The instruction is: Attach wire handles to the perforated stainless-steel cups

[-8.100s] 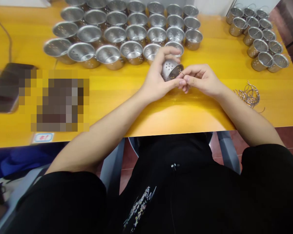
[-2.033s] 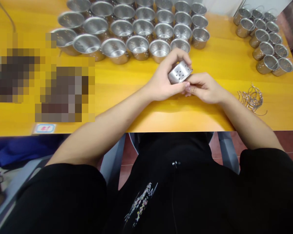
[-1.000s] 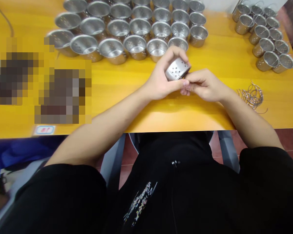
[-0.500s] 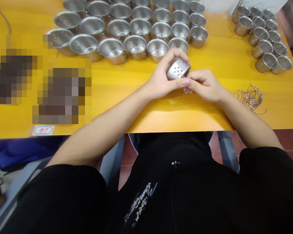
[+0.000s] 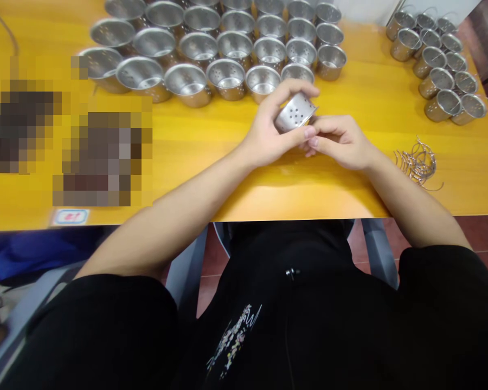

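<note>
A small perforated metal cup (image 5: pixel 296 115) lies on its side in my left hand (image 5: pixel 268 127), its rim turned toward the right. My left fingers curl over its top and the thumb presses along its lower edge. Against the rim, my right hand (image 5: pixel 341 141) is closed in a pinch, thumb and fingertips meeting my left thumb. What the pinch holds, if anything, is hidden by the fingers. Curved wire handles (image 5: pixel 421 162) lie in a loose heap to the right of my right hand.
Rows of similar perforated cups (image 5: pixel 187 81) stand upright across the back of the yellow table (image 5: pixel 195 138). At the far right, several cups with wire handles (image 5: pixel 443 103) are grouped. A small label (image 5: pixel 71 216) sits by the front edge; blurred-out items lie at left.
The cup has turned slightly in my left hand, so its rim edge shows more. The left index finger has straightened a little, and the right hand stays at the rim.
</note>
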Motion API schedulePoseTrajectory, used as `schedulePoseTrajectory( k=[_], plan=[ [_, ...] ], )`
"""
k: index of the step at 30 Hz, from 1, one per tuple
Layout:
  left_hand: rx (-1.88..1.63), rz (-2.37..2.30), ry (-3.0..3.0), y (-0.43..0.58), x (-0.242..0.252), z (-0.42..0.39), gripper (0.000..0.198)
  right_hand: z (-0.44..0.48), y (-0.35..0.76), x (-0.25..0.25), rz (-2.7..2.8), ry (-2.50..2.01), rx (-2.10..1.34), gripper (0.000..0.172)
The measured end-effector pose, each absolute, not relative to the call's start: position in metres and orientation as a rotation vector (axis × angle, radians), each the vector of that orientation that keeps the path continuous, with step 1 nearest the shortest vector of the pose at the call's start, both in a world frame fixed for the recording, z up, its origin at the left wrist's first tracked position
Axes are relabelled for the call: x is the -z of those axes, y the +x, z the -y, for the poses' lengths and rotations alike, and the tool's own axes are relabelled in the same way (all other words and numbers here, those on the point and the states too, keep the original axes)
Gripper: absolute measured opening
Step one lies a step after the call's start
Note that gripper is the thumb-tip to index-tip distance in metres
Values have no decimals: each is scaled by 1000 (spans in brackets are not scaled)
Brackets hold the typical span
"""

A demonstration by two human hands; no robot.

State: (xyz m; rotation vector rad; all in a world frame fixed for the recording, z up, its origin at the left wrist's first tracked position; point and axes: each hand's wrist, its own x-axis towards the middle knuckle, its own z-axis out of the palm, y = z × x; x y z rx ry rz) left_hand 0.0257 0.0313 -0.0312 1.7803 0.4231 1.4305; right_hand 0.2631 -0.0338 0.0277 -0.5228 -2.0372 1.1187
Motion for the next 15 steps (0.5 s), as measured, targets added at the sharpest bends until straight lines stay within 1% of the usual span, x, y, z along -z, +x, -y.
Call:
schedulePoseTrajectory(
  k=[5,8,11,15],
  plan=[
    [-1411,-470,1652,26,26,-32,98,34,261,-26,2062,-525,-949,52],
    [-1356,-482,1528,29,25,-23,96,34,261,-25,2084,-527,-902,51],
    [-1322,-478,1422,32,24,-14,88,38,260,-24,2059,-602,-947,52],
    [-1300,-491,1354,36,24,-10,84,42,257,-25,1998,-650,-1047,56]
  ],
)
